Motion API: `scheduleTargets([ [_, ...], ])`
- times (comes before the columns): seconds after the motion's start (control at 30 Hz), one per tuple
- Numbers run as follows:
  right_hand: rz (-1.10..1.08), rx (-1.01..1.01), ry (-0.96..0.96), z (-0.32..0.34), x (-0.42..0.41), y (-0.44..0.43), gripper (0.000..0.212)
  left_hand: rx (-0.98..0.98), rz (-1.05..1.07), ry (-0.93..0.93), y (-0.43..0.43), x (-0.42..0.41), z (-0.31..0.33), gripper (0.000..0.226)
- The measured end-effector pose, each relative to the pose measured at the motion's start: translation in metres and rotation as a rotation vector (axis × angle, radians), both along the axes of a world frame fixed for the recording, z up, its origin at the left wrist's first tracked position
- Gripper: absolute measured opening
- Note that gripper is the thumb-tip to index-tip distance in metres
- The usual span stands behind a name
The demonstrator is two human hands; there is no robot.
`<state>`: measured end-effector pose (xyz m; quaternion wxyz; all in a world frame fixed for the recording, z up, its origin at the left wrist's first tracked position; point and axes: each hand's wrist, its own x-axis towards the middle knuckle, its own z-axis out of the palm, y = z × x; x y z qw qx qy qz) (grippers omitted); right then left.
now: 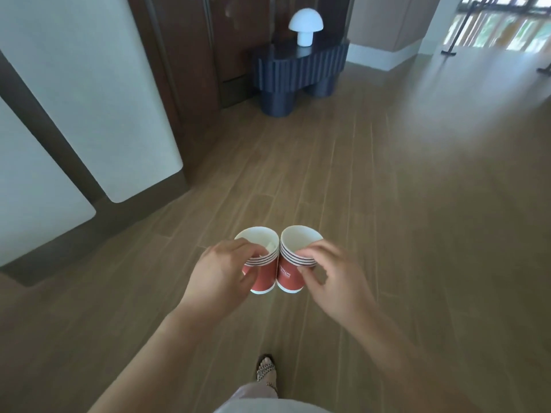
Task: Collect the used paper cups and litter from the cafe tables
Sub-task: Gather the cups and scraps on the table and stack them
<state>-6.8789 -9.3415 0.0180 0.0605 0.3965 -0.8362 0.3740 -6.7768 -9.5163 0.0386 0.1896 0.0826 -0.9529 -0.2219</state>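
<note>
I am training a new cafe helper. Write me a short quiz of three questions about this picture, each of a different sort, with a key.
1. True or false: the left hand grips the left cup stack, and the right hand grips the right cup stack.
2. What stands on the dark side table? A. a white lamp B. a kettle C. a plant
3. Fill the gap: crumpled white litter shows inside the ____ cup stack.

Key: 1 true; 2 A; 3 left.

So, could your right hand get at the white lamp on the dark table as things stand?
Probably not: the right hand grips a stack of cups, and the lamp stands on the table, far across the floor.
</note>
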Motion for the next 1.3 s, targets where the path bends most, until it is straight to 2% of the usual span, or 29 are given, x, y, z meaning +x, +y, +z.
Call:
scheduleTargets([
  [0.13,-0.055,-0.005,0.025,0.017,-0.105,-0.041,0.019,-0.039,-0.032,0.003,-0.047,-0.112,0.017,0.032],
  [0.27,-0.155,-0.013,0.004,0.015,-0.198,-0.059,0.017,-0.054,-0.146,0.005,-0.070,-0.221,0.024,0.018],
  [0.5,-0.361,-0.047,-0.007,-0.009,-0.369,-0.066,0.024,-0.076,-0.289,-0.085,-0.085,-0.428,0.003,0.026],
  [0.73,-0.388,-0.019,0.014,-0.008,-0.579,-0.086,0.027,-0.038,-0.265,-0.122,-0.109,-0.634,-0.002,0.028],
  [1.07,-0.199,0.056,-0.054,-0.003,-0.809,-0.189,0.025,0.049,-0.191,-0.139,-0.200,-0.839,-0.005,0.046],
  [1.3,-0.061,0.036,-0.024,-0.001,-0.981,-0.317,0.025,-0.035,-0.124,-0.087,-0.322,-1.003,-0.006,0.039],
])
